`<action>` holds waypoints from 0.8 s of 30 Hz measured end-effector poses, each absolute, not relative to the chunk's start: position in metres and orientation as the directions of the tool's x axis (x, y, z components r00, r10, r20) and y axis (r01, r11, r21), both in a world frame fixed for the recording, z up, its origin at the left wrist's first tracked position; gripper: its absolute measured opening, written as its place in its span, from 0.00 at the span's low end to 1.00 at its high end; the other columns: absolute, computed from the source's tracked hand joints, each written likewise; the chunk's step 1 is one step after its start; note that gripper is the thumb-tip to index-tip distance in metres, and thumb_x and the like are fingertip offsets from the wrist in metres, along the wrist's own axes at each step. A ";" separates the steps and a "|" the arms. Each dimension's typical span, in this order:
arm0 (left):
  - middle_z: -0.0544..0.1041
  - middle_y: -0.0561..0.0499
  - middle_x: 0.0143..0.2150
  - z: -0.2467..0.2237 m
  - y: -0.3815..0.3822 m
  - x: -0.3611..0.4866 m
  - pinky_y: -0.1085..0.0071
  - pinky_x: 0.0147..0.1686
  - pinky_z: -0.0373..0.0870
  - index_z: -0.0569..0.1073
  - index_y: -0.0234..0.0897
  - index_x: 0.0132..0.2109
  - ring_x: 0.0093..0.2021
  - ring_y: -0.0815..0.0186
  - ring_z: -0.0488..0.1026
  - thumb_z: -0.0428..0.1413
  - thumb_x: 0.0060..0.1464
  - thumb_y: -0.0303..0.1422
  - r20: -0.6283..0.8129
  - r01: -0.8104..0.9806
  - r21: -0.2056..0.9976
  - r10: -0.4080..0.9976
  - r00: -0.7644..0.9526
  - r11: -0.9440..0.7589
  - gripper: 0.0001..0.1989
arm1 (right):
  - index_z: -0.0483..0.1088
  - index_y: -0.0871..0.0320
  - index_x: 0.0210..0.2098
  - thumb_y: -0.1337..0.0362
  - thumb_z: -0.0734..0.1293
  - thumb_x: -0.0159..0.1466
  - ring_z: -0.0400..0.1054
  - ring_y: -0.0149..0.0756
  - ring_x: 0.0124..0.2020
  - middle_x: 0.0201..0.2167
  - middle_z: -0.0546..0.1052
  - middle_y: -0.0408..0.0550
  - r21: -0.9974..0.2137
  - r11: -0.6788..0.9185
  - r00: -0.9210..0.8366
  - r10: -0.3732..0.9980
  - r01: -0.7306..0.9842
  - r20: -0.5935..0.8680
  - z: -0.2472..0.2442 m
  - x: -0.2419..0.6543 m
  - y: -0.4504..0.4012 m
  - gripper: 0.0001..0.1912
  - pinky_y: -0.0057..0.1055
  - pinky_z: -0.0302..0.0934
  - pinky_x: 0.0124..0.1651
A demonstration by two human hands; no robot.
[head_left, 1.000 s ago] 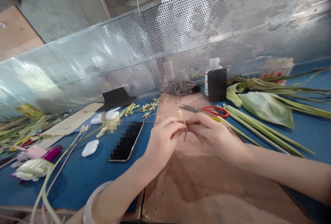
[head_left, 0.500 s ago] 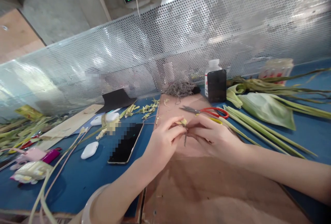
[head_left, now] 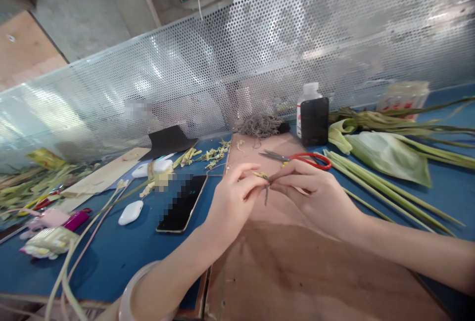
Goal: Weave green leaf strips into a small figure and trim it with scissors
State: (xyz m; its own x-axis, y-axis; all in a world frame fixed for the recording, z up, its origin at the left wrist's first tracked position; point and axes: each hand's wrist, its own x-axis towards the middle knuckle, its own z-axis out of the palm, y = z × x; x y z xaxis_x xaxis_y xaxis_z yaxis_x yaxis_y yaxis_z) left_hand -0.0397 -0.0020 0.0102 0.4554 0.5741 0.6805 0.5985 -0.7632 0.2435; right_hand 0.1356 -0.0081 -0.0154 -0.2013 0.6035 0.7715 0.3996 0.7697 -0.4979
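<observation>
Above the brown board (head_left: 297, 281), my left hand (head_left: 235, 200) pinches a small yellowish plant piece (head_left: 261, 175) between thumb and fingers. From the other side my right hand (head_left: 315, 195) has its fingertips closed at the same spot, on a thin grey strand (head_left: 266, 195) that hangs down from the piece. The fingertips of both hands nearly touch. Just behind my right hand lie red-handled scissors (head_left: 309, 159), their blades pointing left. Grey string (head_left: 260, 126) is heaped at the far end of the board.
Left on the blue table (head_left: 107, 247) are a phone (head_left: 183, 205), a white case (head_left: 131, 212) and plant scraps (head_left: 218, 154). On the right are green stalks (head_left: 386, 192), a wide leaf (head_left: 389, 158), a bottle (head_left: 308, 92) and a black phone (head_left: 314, 120). A perforated metal screen (head_left: 208, 64) stands behind.
The view has shifted slightly. My right hand's fingers have come closer to my left fingertips, and less of the yellowish piece shows.
</observation>
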 end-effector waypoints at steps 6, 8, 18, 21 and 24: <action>0.76 0.50 0.45 0.006 -0.002 -0.038 0.74 0.30 0.74 0.75 0.39 0.37 0.32 0.70 0.75 0.52 0.54 0.27 0.542 0.538 0.539 0.755 0.368 -0.649 0.07 | 0.76 0.55 0.30 0.70 0.64 0.60 0.69 0.32 0.36 0.33 0.75 0.45 -0.647 0.662 -0.128 0.730 0.379 0.671 -0.012 0.135 -0.011 0.08 0.29 0.64 0.40; 0.77 0.50 0.43 0.005 -0.001 -0.039 0.76 0.25 0.72 0.75 0.38 0.36 0.26 0.72 0.74 0.51 0.55 0.28 0.460 0.494 0.641 0.809 0.366 -0.588 0.08 | 0.76 0.55 0.30 0.70 0.65 0.60 0.69 0.33 0.36 0.33 0.75 0.45 -0.678 0.633 -0.121 0.758 0.375 0.641 -0.012 0.135 -0.011 0.08 0.30 0.64 0.40; 0.76 0.48 0.47 0.007 0.009 -0.041 0.71 0.44 0.70 0.76 0.37 0.36 0.47 0.66 0.73 0.53 0.53 0.23 0.529 0.481 0.501 0.694 0.489 -0.720 0.08 | 0.74 0.56 0.25 0.65 0.65 0.59 0.67 0.34 0.32 0.27 0.75 0.44 -0.804 0.499 -0.143 0.866 0.324 0.479 -0.011 0.137 -0.008 0.08 0.31 0.61 0.38; 0.76 0.47 0.47 0.009 0.009 -0.042 0.70 0.47 0.68 0.76 0.36 0.36 0.49 0.65 0.72 0.53 0.53 0.23 0.540 0.469 0.466 0.661 0.521 -0.750 0.08 | 0.72 0.57 0.24 0.63 0.64 0.60 0.65 0.32 0.28 0.23 0.73 0.42 -0.814 0.483 -0.153 0.875 0.321 0.459 -0.008 0.138 -0.008 0.10 0.29 0.58 0.32; 0.76 0.47 0.47 0.010 0.010 -0.043 0.71 0.48 0.68 0.76 0.36 0.36 0.49 0.66 0.72 0.53 0.53 0.23 0.505 0.437 0.502 0.663 0.552 -0.746 0.08 | 0.70 0.58 0.23 0.61 0.62 0.61 0.63 0.31 0.26 0.22 0.71 0.42 -0.794 0.499 -0.191 0.867 0.348 0.461 -0.006 0.140 -0.007 0.12 0.27 0.56 0.29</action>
